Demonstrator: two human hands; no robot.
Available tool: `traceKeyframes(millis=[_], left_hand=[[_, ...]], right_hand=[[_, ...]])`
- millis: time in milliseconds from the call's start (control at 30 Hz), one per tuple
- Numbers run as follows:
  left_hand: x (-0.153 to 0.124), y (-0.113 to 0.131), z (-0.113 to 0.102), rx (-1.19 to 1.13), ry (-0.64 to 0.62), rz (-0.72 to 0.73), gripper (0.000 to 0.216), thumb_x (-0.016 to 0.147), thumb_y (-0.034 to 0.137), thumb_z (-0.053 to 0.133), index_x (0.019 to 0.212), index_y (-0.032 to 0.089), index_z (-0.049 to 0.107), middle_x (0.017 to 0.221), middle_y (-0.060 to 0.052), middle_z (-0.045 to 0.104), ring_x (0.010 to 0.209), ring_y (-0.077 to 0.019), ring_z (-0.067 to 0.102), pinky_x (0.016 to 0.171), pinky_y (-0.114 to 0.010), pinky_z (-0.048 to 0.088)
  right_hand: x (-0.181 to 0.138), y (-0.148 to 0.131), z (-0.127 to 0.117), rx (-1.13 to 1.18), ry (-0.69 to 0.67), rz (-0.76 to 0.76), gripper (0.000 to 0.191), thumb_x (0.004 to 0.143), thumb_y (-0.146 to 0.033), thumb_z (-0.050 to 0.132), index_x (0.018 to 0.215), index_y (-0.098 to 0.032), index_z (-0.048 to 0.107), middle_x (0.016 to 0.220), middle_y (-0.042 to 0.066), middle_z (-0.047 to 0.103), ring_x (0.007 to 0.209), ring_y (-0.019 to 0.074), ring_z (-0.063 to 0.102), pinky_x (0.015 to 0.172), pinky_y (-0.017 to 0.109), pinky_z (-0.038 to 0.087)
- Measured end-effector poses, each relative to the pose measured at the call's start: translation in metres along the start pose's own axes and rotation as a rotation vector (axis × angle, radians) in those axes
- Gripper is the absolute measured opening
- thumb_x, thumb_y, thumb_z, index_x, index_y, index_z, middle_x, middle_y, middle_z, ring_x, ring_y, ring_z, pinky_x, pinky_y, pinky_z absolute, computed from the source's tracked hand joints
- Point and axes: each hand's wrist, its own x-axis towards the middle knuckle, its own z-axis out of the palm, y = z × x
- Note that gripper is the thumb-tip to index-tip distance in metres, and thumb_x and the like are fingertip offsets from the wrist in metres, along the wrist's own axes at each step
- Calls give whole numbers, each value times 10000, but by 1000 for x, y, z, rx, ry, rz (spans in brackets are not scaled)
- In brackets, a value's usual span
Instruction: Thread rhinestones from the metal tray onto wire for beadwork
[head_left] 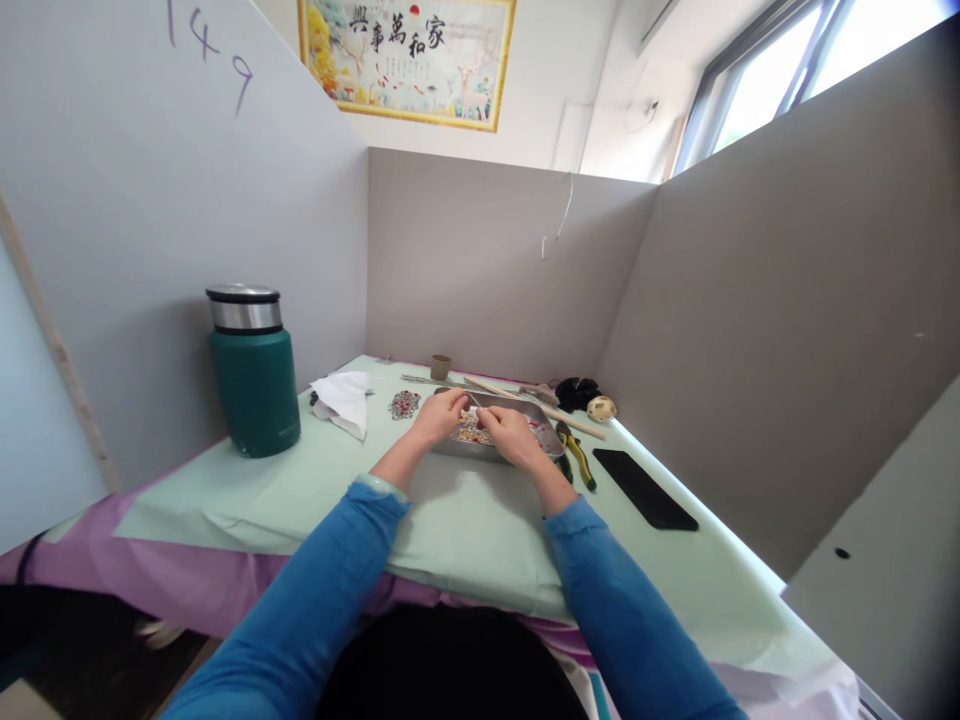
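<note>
Both of my hands are raised over a metal tray (487, 452) that holds small beads (471, 428) in red, gold and pale colours. My left hand (442, 415) is closed in a pinch above the tray's left part. My right hand (510, 432) pinches too, just right of it, with the fingertips close together. Between them shows a thin, light piece (474, 400), too small to name. Left of the tray lies a small heap of red and silver beadwork (405, 404). Pliers with yellow and black handles (577, 458) rest at the tray's right end.
A green flask (256, 385) stands at the left, beside a crumpled white cloth (343, 400). Behind the tray are a small brown cup (440, 367) and a wooden stick (570, 422). A black phone-like slab (645, 490) lies right. Grey partitions (495, 260) enclose the table.
</note>
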Motion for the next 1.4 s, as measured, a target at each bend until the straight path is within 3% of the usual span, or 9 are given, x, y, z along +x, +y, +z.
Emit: traceKeyframes(millis=[267, 600, 1400], left_hand=[[-6, 8, -1, -350, -129, -162, 226, 823, 285, 389, 630, 178, 439, 516, 49, 413, 442, -83, 355, 445, -209, 288], [-8, 19, -8, -693, -143, -316, 219, 857, 334, 405, 727, 167, 461, 485, 83, 290, 365, -40, 193, 366, -175, 128], [-7, 13, -8, -825, -218, -375, 238, 862, 377, 435, 724, 183, 433, 464, 100, 221, 341, -33, 142, 346, -168, 90]], right_hand=[[0, -1, -2, 24, 20, 14, 404, 869, -408, 367, 682, -156, 621, 677, 28, 626, 643, 146, 525, 613, 236, 333], [-3, -5, 0, -21, 23, -25, 395, 883, -432, 348, 689, -174, 575, 679, 13, 605, 633, 135, 498, 579, 226, 297], [-6, -2, 5, -310, 143, -117, 355, 906, -394, 355, 708, -188, 565, 689, 31, 601, 612, 141, 490, 559, 251, 262]])
